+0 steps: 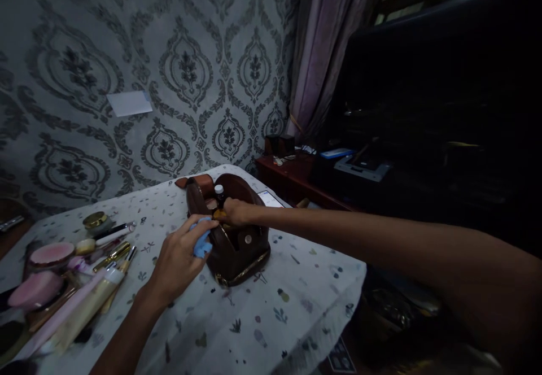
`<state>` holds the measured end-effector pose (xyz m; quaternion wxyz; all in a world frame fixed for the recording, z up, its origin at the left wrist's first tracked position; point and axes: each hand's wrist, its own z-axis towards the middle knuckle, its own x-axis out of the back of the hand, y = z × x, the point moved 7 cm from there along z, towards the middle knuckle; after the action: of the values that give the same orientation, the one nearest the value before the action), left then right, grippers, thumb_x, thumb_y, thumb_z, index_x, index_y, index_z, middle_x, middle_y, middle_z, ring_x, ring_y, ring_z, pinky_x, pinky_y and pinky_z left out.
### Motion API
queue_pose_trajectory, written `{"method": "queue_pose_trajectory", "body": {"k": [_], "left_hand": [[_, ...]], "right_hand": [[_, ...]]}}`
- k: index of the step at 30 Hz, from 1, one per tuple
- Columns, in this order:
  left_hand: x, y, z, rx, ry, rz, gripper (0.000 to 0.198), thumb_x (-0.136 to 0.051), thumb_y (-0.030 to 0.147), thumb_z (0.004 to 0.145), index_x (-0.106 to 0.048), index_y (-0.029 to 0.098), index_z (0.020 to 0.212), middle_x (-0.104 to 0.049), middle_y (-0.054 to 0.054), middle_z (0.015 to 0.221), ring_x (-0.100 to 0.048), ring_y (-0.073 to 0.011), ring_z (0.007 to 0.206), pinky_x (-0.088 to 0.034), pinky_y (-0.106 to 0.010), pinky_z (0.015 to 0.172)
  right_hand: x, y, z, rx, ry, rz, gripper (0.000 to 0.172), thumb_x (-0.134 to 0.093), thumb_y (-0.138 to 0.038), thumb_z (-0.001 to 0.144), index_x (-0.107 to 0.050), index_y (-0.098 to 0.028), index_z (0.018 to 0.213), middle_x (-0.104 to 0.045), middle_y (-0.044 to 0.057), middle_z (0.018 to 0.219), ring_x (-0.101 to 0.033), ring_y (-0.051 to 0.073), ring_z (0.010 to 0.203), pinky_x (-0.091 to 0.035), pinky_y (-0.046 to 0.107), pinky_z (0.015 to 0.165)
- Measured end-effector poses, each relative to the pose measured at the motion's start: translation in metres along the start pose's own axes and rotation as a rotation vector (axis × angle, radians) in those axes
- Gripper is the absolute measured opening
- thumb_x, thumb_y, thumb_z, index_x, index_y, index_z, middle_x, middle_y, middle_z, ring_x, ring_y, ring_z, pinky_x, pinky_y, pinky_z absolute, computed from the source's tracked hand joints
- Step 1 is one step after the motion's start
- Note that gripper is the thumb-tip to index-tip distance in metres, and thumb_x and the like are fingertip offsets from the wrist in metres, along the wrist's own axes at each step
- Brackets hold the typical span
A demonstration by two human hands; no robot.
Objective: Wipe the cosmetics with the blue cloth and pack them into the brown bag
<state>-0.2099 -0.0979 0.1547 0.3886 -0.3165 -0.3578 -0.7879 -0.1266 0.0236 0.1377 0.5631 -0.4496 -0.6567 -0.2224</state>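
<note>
A dark brown zippered bag (243,259) stands gaping on the table. My left hand (180,253) is at its left rim, fingers closed round a crumpled light-blue cloth (202,243). Inside the bag's mouth is my right hand (237,212); its fingertips are hidden, so what they touch cannot be made out. A small dark bottle with a white cap (219,189) pokes up beside that hand. Something yellowish-orange (219,214) shows just below it, between the two hands.
Makeup items lie at the left: a pink round compact (51,254), a gold-lidded jar (95,221), several tubes and brushes. A phone with a lit screen (270,199) lies behind the bag. The patterned tablecloth (262,330) hangs over the table's right edge. Further right is a reddish-brown surface (292,174).
</note>
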Motion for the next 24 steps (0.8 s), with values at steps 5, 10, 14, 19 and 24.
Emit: {"method": "queue_pose_trajectory", "body": {"k": [5,10,14,19,24], "left_hand": [[0.000,0.000,-0.002,-0.001,-0.008,-0.017,0.045,-0.046,0.009,0.082,-0.064,0.024,0.120,-0.065,-0.008,0.122,-0.068,-0.0215,0.104,-0.056,-0.032,0.082],[-0.004,-0.001,-0.003,0.006,0.001,-0.042,0.047,-0.046,0.009,0.081,-0.061,0.022,0.124,-0.062,-0.010,0.131,-0.065,-0.0236,0.112,-0.056,-0.035,0.088],[-0.007,-0.002,-0.013,0.038,0.043,-0.023,0.044,-0.044,0.013,0.089,-0.059,0.022,0.129,-0.058,-0.012,0.140,-0.062,-0.0239,0.121,-0.054,-0.037,0.094],[-0.013,-0.013,-0.046,0.046,0.035,0.058,0.051,-0.042,0.013,0.091,-0.046,0.023,0.141,-0.049,-0.011,0.149,-0.056,-0.0225,0.129,-0.053,-0.034,0.097],[-0.020,-0.050,-0.085,0.143,-0.064,0.158,0.041,-0.042,0.017,0.092,-0.054,0.021,0.130,-0.068,-0.009,0.118,-0.069,-0.0219,0.097,-0.056,-0.031,0.077]], "right_hand": [[0.016,0.000,-0.055,0.150,-0.031,-0.139,0.025,-0.054,-0.027,0.096,-0.072,-0.011,0.103,-0.073,0.016,0.105,-0.069,0.030,0.103,-0.050,0.033,0.084],[-0.008,0.000,-0.114,0.335,0.012,-0.343,0.021,-0.050,-0.019,0.095,-0.070,-0.017,0.101,-0.075,0.011,0.096,-0.072,0.022,0.088,-0.048,0.027,0.070],[-0.023,-0.012,-0.130,0.404,0.166,-0.409,0.016,-0.056,-0.025,0.093,-0.066,-0.016,0.103,-0.073,0.013,0.099,-0.069,0.026,0.092,-0.049,0.033,0.077],[-0.032,-0.020,-0.127,0.397,0.379,-0.421,0.013,-0.059,-0.028,0.092,-0.064,-0.017,0.096,-0.071,0.011,0.092,-0.066,0.026,0.088,-0.047,0.038,0.078],[-0.033,-0.032,-0.144,0.630,0.737,-0.302,0.014,-0.057,-0.019,0.092,-0.062,-0.018,0.080,-0.066,0.005,0.073,-0.060,0.021,0.074,-0.042,0.041,0.085]]}}
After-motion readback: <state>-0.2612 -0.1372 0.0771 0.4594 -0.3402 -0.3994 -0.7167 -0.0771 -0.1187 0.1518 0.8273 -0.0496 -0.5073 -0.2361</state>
